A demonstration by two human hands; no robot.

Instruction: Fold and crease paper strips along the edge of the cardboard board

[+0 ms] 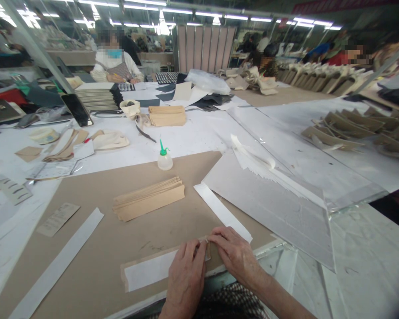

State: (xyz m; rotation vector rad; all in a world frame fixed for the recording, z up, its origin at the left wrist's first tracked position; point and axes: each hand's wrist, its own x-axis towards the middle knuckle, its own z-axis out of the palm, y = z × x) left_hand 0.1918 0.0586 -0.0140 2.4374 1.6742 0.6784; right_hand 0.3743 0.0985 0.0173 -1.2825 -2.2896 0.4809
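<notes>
A tan strip lies near the front edge of the board, with a white strip on top of it. Across its right part rests my left hand, fingers bent and closed on the strip's far edge. My right hand pinches the tan strip's right end, its fingertips close to those of the left. Both hands partly hide that end. Beyond them is a stack of tan strips. Another white strip lies just past my right hand.
A small bottle with a green spout stands behind the stack. A grey board with a pile of white strips is at the right. A long white strip and a printed card lie left. A co-worker sits across the table.
</notes>
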